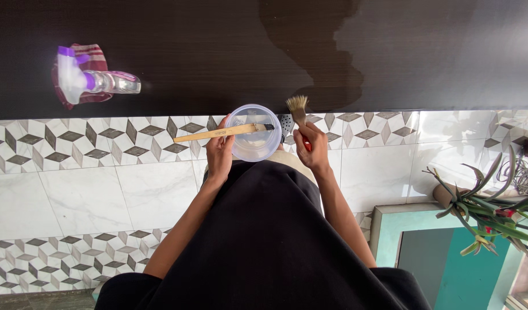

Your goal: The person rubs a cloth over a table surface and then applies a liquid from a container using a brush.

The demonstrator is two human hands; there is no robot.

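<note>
A home, by the look of it — patterned floor tiles (103,143), a potted plant (493,209) by a teal frame (390,224), a spray bottle (97,80) on dark wood (218,51).

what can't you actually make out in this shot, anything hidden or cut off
Head view only:
- Inside of the clear plastic tub: any liquid is too faint to tell.
- Brush handle in the right hand: covered by the fingers.
- Cloth: mostly behind the spray bottle.
- Potted plant: cut off by the right edge.
- Feet: hidden under the black garment.
</note>
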